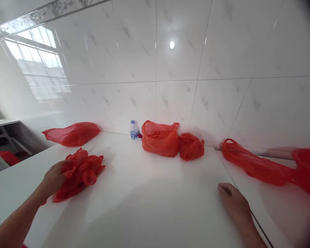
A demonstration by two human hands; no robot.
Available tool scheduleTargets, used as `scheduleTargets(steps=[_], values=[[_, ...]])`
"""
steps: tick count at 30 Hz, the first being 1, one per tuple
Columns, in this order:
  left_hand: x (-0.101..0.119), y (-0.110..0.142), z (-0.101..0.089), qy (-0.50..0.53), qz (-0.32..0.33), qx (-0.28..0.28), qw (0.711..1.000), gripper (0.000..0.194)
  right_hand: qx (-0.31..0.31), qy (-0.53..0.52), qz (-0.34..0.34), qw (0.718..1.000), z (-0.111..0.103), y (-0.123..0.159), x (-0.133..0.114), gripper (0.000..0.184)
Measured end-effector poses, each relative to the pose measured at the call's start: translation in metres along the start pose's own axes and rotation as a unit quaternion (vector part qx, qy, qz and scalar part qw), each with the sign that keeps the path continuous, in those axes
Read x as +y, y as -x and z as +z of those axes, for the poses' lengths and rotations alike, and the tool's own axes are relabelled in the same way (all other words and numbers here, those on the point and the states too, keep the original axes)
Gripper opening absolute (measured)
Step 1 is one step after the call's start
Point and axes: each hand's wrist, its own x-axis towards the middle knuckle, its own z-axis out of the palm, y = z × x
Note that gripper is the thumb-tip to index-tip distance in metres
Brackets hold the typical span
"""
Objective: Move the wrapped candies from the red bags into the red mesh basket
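At the left of the head view, my left hand (53, 178) is closed on a crumpled red plastic bag (84, 168), its fingertips hidden in the folds. The bag's loops and corners stick out to the right, and its lower part rests on the white table (144, 206). At the right, my right hand (234, 200) is loosely curled over the table, thumb and fingertips together, with nothing visible in it. It is nearest to the seam between the two table tops.
Along the tiled wall (134, 62) stand a small water bottle (134, 131), a filled red bag (160, 139) and a smaller bundled red bag (191, 147). Another red bag (73, 134) lies back left. A long red bag (255, 163) and a red basin-like item (308, 165) are at right.
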Motion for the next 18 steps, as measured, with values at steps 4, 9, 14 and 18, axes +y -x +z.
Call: scheduleTargets(steps=[4,9,14,18], values=[[0.062,-0.006,-0.022,0.033,0.024,0.116,0.992,0.052,0.009,0.000,-0.011,1.000,0.001,0.004,-0.005,0.034],[0.155,-0.002,-0.027,0.101,0.194,0.135,0.966,0.047,0.016,0.001,-0.034,0.999,0.003,0.006,-0.008,0.032],[0.243,-0.017,-0.005,0.157,0.342,-0.003,0.926,0.031,0.020,0.000,-0.041,0.999,0.005,0.005,-0.008,0.028],[0.313,-0.028,0.011,0.208,0.361,-0.087,0.905,0.033,0.024,0.003,-0.056,0.998,0.006,0.003,-0.008,0.024]])
